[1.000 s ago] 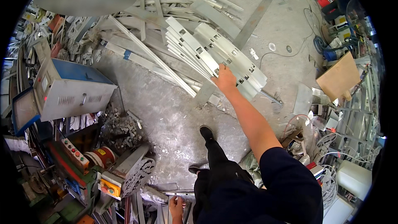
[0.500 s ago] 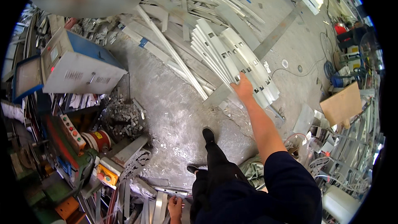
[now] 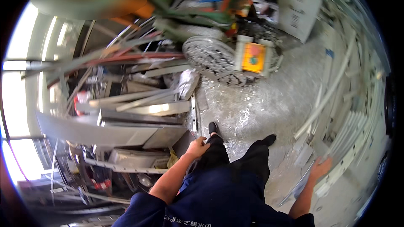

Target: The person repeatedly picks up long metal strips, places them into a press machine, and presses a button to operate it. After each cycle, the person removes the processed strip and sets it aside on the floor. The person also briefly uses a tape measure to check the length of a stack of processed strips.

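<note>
My left hand (image 3: 197, 147) hangs beside my left thigh with its fingers curled in, and I see nothing in it. It is close to a stack of grey metal sheets and boxes (image 3: 126, 132) on my left. Out at the lower right, my right hand (image 3: 320, 168) has its fingers spread against the end of a bundle of long white profiles (image 3: 349, 138). A thin grey strip (image 3: 301, 185) runs just below that hand. My dark trousers and black shoes (image 3: 213, 128) stand on the shiny floor (image 3: 261, 101).
A machine with an orange-and-yellow control box (image 3: 252, 56) and a coiled grey hose (image 3: 212, 61) stands ahead. A grey cabinet (image 3: 301, 4) is at the upper right. Long metal bars and tubes (image 3: 126, 59) pile up on the left, and bright light comes in at the far left.
My view has swung left, so the machine and control box are now ahead and the white profiles lie at my right. The right hand stays at the bundle; the left hand has come up beside my thigh.
</note>
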`<control>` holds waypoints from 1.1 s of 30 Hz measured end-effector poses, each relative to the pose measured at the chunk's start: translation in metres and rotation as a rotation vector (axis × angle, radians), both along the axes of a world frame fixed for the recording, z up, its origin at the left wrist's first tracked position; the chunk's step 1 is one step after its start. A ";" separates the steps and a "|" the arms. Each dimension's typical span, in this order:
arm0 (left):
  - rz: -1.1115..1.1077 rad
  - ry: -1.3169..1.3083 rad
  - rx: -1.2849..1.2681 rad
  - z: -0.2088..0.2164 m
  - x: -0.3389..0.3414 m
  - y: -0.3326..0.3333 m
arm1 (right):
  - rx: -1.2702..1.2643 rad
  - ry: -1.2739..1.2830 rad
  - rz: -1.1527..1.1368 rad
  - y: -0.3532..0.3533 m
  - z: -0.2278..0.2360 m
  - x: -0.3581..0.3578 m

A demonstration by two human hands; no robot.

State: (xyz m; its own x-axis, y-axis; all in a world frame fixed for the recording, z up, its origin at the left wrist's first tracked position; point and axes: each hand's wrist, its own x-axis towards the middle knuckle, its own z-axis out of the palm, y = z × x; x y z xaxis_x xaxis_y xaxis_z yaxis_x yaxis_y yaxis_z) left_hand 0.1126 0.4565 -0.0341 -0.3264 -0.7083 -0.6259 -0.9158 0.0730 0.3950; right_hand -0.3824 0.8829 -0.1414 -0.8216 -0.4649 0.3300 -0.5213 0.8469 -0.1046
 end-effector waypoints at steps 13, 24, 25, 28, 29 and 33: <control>0.047 -0.727 -0.582 -0.042 0.439 -0.361 | 0.108 -1.441 -0.236 -0.292 0.030 0.306; -0.076 -1.191 -0.402 -0.076 0.555 -0.500 | 0.097 -1.272 -0.310 -0.358 0.154 0.357; -0.106 -1.199 -0.370 -0.081 0.557 -0.505 | 0.102 -1.267 -0.360 -0.355 0.159 0.364; -0.246 -1.221 -0.264 -0.088 0.547 -0.511 | 0.148 -1.306 -0.373 -0.343 0.166 0.388; -0.304 -1.235 -0.230 -0.085 0.543 -0.512 | 0.159 -1.337 -0.374 -0.344 0.167 0.398; -0.297 -0.931 -0.027 -0.043 0.496 -0.519 | 0.347 -1.402 -0.288 -0.375 0.164 0.442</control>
State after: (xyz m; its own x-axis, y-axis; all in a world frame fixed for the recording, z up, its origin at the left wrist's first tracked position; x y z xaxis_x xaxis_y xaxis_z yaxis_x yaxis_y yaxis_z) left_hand 0.6089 -0.0622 -0.0773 0.1226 -0.6950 -0.7085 -0.8037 0.3493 -0.4817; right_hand 0.0597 0.5079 0.0226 -0.4444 -0.1215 -0.8876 0.0201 0.9892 -0.1454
